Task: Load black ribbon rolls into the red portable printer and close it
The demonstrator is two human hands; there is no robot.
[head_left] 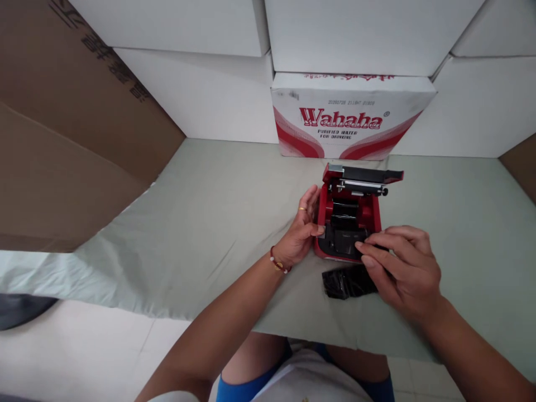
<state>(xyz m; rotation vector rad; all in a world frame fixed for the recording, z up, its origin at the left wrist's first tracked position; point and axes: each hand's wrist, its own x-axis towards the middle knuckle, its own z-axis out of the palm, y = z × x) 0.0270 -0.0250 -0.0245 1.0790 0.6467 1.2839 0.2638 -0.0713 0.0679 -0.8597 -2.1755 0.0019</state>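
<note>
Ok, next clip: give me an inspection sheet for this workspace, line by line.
Surface: pale green cloth over the work area, creased, its near edge hanging above a light floor.
Job's things: small red device with black insides, lid hinged open toward the back; crumpled black bag lying just in front of it.
Clutter: nothing seen.
Hands: left hand pressed against the device's left side; right hand with fingertips on its front black part, partly over the bag.
Cables: nothing seen.
Surroundings: Wahaha water carton behind the device, white boxes stacked around it, brown cardboard at left.
</note>
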